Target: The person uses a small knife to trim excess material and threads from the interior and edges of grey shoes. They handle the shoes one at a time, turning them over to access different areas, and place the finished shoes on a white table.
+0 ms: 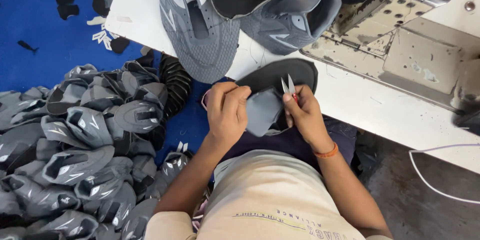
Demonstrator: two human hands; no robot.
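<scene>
My left hand (226, 111) grips a grey and black shoe upper (263, 110) over my lap, just below the table edge. The upper's black part reaches up onto the white table (360, 102). My right hand (304, 115) pinches the upper's right side and also holds small thread snips (289, 86), whose two metal blades point up and stand slightly apart. An orange band circles my right wrist.
Several finished grey shoe uppers (205, 30) lie stacked on the table by a sewing machine (400, 30). A large heap of grey uppers (85, 155) covers the blue floor at left. A white cord (425, 170) loops at right.
</scene>
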